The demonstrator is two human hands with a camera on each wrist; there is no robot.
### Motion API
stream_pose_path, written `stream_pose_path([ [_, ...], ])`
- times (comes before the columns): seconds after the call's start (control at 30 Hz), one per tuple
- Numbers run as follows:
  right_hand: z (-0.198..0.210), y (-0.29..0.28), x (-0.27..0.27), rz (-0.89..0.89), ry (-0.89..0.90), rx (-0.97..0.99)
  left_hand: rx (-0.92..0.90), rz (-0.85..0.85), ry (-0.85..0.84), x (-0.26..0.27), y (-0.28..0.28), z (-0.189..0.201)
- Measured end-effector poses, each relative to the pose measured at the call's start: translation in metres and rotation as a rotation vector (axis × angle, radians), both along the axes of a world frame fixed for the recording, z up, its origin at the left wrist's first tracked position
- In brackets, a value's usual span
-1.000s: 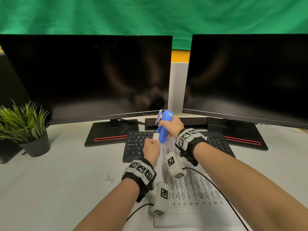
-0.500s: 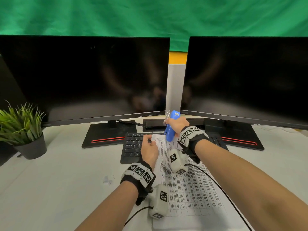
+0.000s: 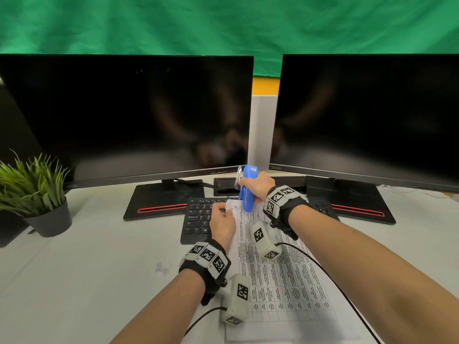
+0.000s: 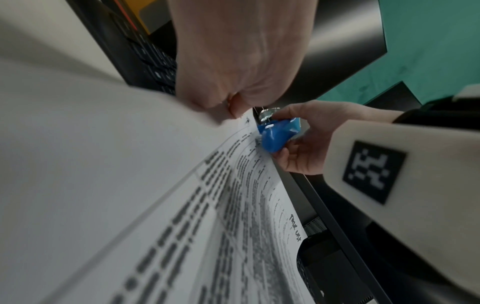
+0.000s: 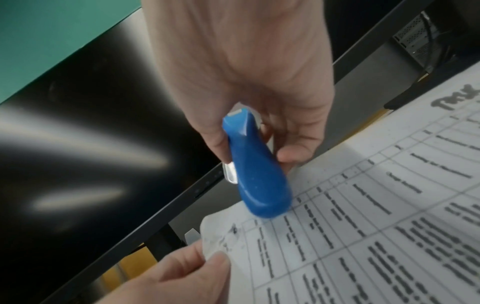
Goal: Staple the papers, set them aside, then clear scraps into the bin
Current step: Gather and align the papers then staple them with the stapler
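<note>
Printed papers (image 3: 278,276) with a table of text lie on the white desk and reach over the keyboard. My left hand (image 3: 222,219) pinches their far left corner (image 5: 221,244) between thumb and fingers and lifts it. My right hand (image 3: 258,186) grips a blue stapler (image 3: 247,189), held nose down at the papers' top edge, just right of that corner. In the right wrist view the stapler (image 5: 255,174) touches the top sheet. In the left wrist view the blue stapler (image 4: 276,134) sits beside the pinched corner. Small paper scraps (image 3: 161,268) lie on the desk to the left.
Two dark monitors (image 3: 129,115) (image 3: 367,117) stand behind on black bases. A black keyboard (image 3: 198,219) lies partly under the papers. A potted green plant (image 3: 37,194) stands at the left. Cables run from both wrist cameras across the papers. No bin is in view.
The stapler has shifted right, off the corner it was clamped on, to the papers' top edge. My left hand has kept pinching the corner, which now shows free of the stapler.
</note>
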State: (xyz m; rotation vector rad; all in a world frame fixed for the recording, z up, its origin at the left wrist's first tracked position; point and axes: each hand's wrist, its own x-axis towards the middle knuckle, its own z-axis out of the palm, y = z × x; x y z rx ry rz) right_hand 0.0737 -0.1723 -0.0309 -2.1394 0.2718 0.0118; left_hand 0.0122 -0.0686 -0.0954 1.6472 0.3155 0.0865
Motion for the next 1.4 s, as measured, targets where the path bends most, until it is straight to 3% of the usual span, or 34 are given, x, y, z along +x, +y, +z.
stream_pose_path([
  [0.13,-0.002,-0.001,-0.001,0.055,0.024,-0.022,-0.014,-0.003,0.009,0.001,0.001,0.001],
  [0.5,-0.022,0.024,0.008,0.16,-0.143,-0.158,-0.111,0.019,0.007,0.005,0.004,0.003],
  [0.9,-0.039,0.045,0.016,0.101,-0.277,-0.197,-0.156,0.013,0.014,0.006,0.009,-0.001],
  [1.03,-0.038,0.042,0.015,0.107,-0.325,-0.184,-0.132,-0.047,0.014,0.004,0.015,0.003],
  [1.17,-0.038,0.038,0.015,0.092,-0.355,-0.196,-0.159,-0.217,0.075,-0.001,0.018,0.012],
  [1.4,-0.037,0.036,0.013,0.093,-0.391,-0.168,-0.043,-0.391,0.008,-0.004,0.023,0.02],
])
